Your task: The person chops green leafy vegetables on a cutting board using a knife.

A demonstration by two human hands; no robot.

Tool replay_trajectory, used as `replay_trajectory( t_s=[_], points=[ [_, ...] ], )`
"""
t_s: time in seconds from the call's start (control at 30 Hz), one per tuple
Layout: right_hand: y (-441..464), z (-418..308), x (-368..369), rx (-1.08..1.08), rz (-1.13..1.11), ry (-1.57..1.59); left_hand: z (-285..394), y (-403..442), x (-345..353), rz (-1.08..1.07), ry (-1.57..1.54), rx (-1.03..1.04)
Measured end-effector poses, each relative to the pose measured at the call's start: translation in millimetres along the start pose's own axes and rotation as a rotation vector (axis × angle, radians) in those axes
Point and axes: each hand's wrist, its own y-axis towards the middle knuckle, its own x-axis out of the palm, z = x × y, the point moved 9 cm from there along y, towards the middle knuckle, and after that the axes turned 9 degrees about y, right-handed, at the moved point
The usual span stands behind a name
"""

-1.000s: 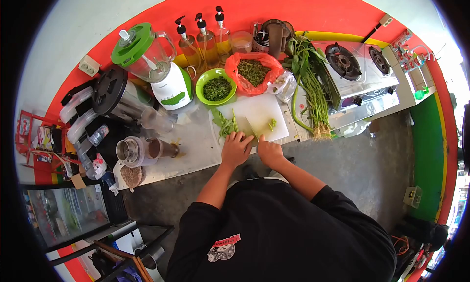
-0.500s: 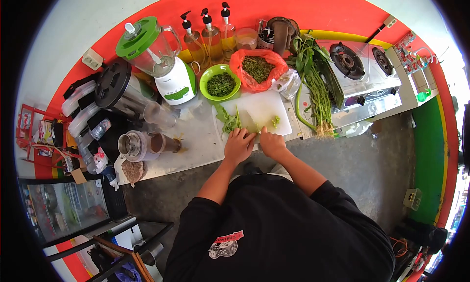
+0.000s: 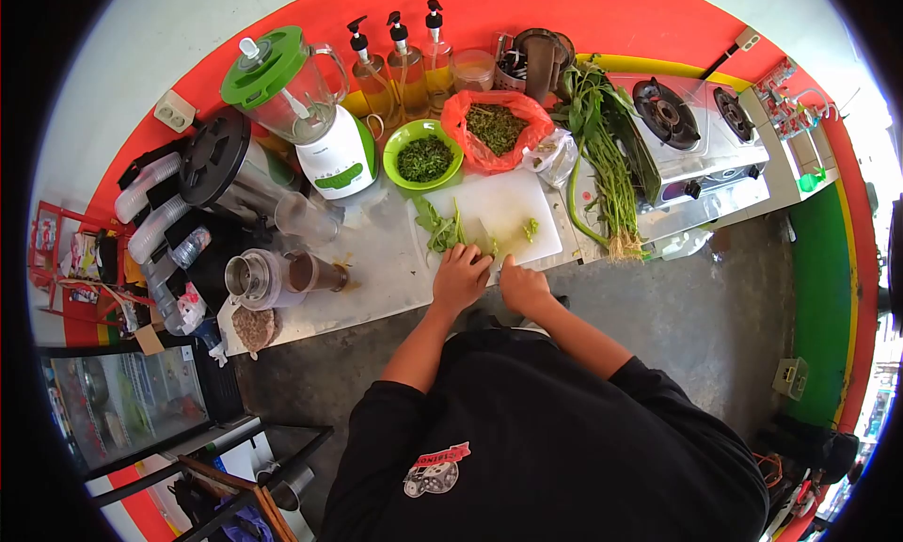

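Observation:
On the white cutting board [image 3: 527,196] my left hand [image 3: 461,277] presses down with bent fingers on the stem end of leafy greens [image 3: 438,226]. My right hand [image 3: 524,286] is closed in a fist at the board's near edge, around a knife whose handle is hidden in it. The pale knife blade [image 3: 481,237] is hard to make out against the board, close beside my left fingertips. Small cut green pieces [image 3: 530,230] lie to the right of the blade.
Behind the board stand a green bowl of chopped leaves [image 3: 454,168] and a red plastic bag of greens [image 3: 538,119]. A blender [image 3: 331,156] is at back left. A bunch of long-stemmed greens [image 3: 616,194] lies by the gas stove [image 3: 701,161] on the right.
My right hand has shifted very slightly down, toward my body. My left hand stays on the greens, almost unmoved.

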Motion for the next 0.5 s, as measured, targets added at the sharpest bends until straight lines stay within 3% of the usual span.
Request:
replay_trajectory(
  t_s=[0.1, 0.27, 0.5],
  points=[
    [-2, 3, 6, 0.07, 0.014, 0.016, 0, 0, 5, -0.031, 0.007, 0.019],
    [14, -7, -10, -0.059, 0.083, -0.03, 3, -1, 3, -0.019, 0.029, 0.047],
    [-8, 3, 8, 0.06, -0.004, 0.047, 0, 0, 2, 0.011, -0.012, 0.012]
  ],
)
